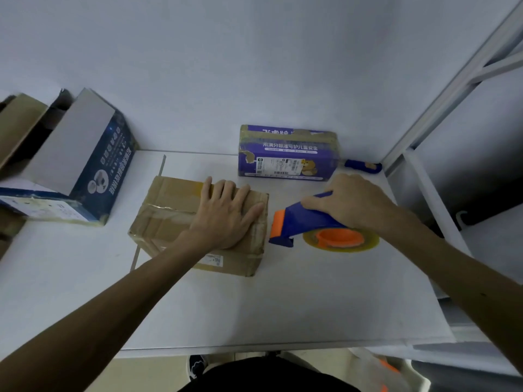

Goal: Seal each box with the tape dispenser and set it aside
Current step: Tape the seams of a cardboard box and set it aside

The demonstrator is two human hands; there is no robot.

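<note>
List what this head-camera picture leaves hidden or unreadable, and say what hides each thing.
Brown box: head view, the left grip lies flat over the right part of its top seam.
Tape dispenser: head view, the right grip covers its handle.
Purple box: head view, label print too small and blurred.
Brown cardboard: head view, cut off by the left edge.

table (283,306): white, matt, smooth.
brown box (167,210), mid-table: matt cardboard, creased, with glossy clear tape strips.
tape dispenser (308,219): smooth blue and orange plastic.
tape roll (370,240): yellowish, translucent, glossy.
purple box (288,158), far edge: printed card with a slight sheen, wrinkled tape.
dark blue box (113,165), left edge: printed card, plain white flap.
</note>
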